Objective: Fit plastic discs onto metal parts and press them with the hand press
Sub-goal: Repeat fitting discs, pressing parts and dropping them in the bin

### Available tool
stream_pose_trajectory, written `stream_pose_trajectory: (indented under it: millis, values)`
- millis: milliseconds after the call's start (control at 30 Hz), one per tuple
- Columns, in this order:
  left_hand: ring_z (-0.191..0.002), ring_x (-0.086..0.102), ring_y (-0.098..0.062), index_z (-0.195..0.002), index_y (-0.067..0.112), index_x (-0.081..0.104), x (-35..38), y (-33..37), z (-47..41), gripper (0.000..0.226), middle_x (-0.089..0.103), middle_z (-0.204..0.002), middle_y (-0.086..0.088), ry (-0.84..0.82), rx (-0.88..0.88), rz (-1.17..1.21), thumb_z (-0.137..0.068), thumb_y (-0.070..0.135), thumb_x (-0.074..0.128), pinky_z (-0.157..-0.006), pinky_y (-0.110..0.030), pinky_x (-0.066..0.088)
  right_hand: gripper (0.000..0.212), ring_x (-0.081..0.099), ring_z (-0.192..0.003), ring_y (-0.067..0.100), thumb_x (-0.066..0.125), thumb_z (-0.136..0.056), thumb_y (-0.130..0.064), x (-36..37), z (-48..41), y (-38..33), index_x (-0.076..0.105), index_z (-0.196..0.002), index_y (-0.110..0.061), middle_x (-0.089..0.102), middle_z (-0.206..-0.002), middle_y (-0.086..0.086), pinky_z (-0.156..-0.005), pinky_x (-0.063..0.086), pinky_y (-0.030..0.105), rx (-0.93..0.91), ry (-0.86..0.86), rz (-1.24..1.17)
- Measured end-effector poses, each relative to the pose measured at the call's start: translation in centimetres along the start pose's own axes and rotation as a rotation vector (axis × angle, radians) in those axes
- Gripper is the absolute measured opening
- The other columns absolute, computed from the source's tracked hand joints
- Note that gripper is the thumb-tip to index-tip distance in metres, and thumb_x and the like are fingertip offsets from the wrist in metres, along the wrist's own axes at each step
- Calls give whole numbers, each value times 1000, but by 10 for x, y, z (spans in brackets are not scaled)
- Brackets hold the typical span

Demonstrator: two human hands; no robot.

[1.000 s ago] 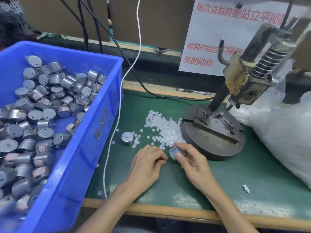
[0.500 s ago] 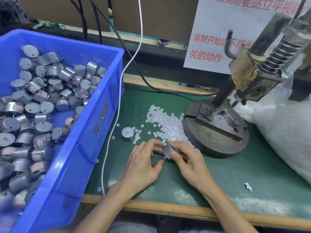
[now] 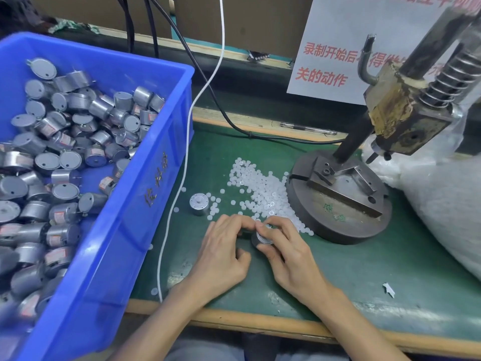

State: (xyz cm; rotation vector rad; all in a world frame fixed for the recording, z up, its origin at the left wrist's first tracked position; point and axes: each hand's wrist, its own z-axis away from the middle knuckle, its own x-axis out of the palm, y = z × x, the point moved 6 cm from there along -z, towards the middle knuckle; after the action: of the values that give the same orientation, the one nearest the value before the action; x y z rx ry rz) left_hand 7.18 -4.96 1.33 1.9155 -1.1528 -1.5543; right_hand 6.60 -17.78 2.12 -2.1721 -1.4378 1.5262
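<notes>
Metal part (image 3: 262,239) is just above the worktop (image 3: 364,269), with the right hand (image 3: 289,259) curled round it. Left hand (image 3: 223,251) has bent fingertips touching its top, can't tell if they're pinching a disc. Disc pile (image 3: 263,194) is just past both hands.

I'm holding a satin-finish metal part (image 3: 261,239); milky plastic discs (image 3: 263,194) on the matt green mat (image 3: 364,269); hand press (image 3: 338,204) dull, rust-flaked steel.

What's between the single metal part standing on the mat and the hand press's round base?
The head view shows the heap of white plastic discs there, reaching right up to the press base.
</notes>
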Motion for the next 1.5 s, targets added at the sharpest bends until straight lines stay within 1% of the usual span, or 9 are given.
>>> stream_pose_trajectory:
  millis: [300,400,533,667,833,1033,1300,1400,1500]
  values:
    - [-89,47,-10,-94,16,59,0,6,0,35,61,-96,12,27,53,-103,-61,7,55,-80,-24,31,22,59,-90,11,56,-90,-8,1,-2,5,63,-110,-3,60,-104,11,-79,47,18,105,-31,-5]
    - [-96,46,-7,-104,19,61,1,21,-4,39,62,-101,14,31,121,-193,-65,22,63,-79,-25,23,13,57,-68,-1,54,-94,-11,-5,-1,17,61,-102,-19,67,-78,-9,-64,44,11,450,82,-437]
    - [-103,44,0,-121,29,59,10,41,-26,53,58,-114,23,-55,164,-95,-71,39,72,-84,-26,22,25,40,-49,10,48,-95,-28,-13,6,33,59,-91,-6,65,-69,7,-42,35,18,893,361,-1057]
    - [-102,46,0,-122,35,57,31,67,-55,57,57,-108,24,-227,178,98,-69,46,74,-92,-23,21,43,36,-37,9,35,-102,-30,-45,9,44,55,-108,7,64,-70,19,-34,19,17,1031,367,-1039]
    - [-100,46,-9,-108,26,63,64,92,-95,38,58,-106,12,-199,215,67,-74,42,69,-91,-35,28,29,34,-35,11,33,-103,-25,-90,7,60,49,-109,-1,67,-70,17,-35,20,18,1021,444,-922]
    - [-119,30,-11,-104,28,62,93,84,-138,39,46,-126,10,9,78,-71,-72,48,73,-84,-19,14,14,42,-37,12,41,-96,-4,-116,20,72,51,-104,-11,72,-71,10,-36,27,20,996,454,-717]
    - [-94,40,1,-85,43,52,100,85,-151,35,56,-87,23,10,44,15,-62,55,75,-79,-22,18,25,39,-48,5,49,-90,-1,-189,-8,80,62,-79,-20,52,-52,-13,-51,31,21,785,682,-429]
    - [-92,35,5,-84,44,51,99,84,-150,35,50,-84,28,45,59,18,-62,51,77,-79,-21,17,21,48,-65,2,50,-91,-4,-257,-56,62,63,-87,-20,58,-72,-15,-63,39,19,557,883,-336]
    - [-98,38,-1,-88,39,55,101,83,-150,33,51,-88,23,49,84,-2,-65,48,78,-81,-21,16,20,55,-62,-1,47,-93,-10,-305,-120,46,59,-99,-26,65,-92,-14,-59,44,12,466,779,-285]
